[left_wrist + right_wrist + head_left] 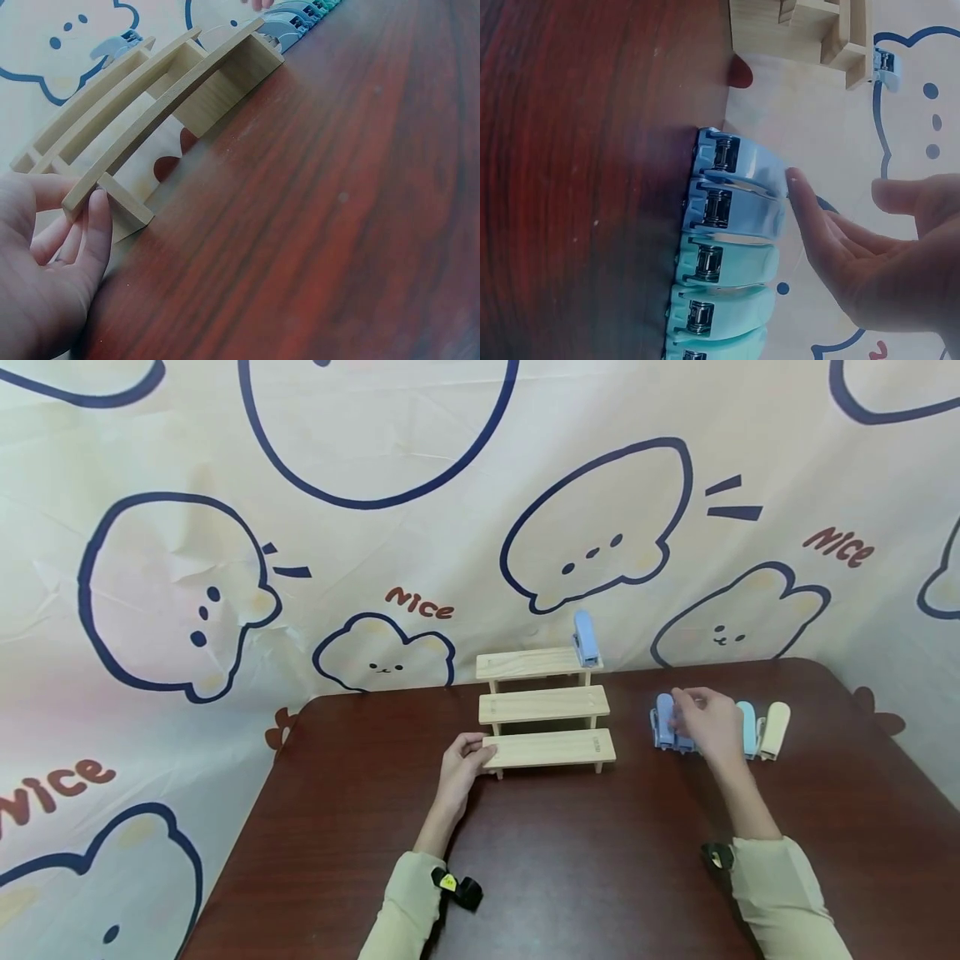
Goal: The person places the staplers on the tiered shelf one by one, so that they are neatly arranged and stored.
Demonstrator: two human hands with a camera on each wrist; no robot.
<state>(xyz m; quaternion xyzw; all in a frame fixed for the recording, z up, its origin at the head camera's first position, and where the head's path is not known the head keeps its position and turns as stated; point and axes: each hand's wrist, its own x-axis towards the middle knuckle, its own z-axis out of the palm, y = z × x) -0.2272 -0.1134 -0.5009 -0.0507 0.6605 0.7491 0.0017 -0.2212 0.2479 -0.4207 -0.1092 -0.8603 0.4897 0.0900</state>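
My left hand (461, 770) pinches the left end of the lowest step of a three-step wooden display stand (551, 749). On the top step, at its right end, a light blue plastic spring clip (586, 639) stands upright. My right hand (711, 727) is over a row of similar clips to the right of the stand. In the right wrist view its fingers are extended, thumb apart, one fingertip right at the top of the end blue clip (754, 165); contact is unclear. A second blue clip (761, 215) and a teal clip (750, 262) stand beside it.
The stand and clips are on a dark brown wooden table (562, 860), near its back edge. A cream clip (776, 729) ends the row at the right, beside a turquoise clip (747, 727). A cartoon-printed cloth (420, 552) hangs behind the table.
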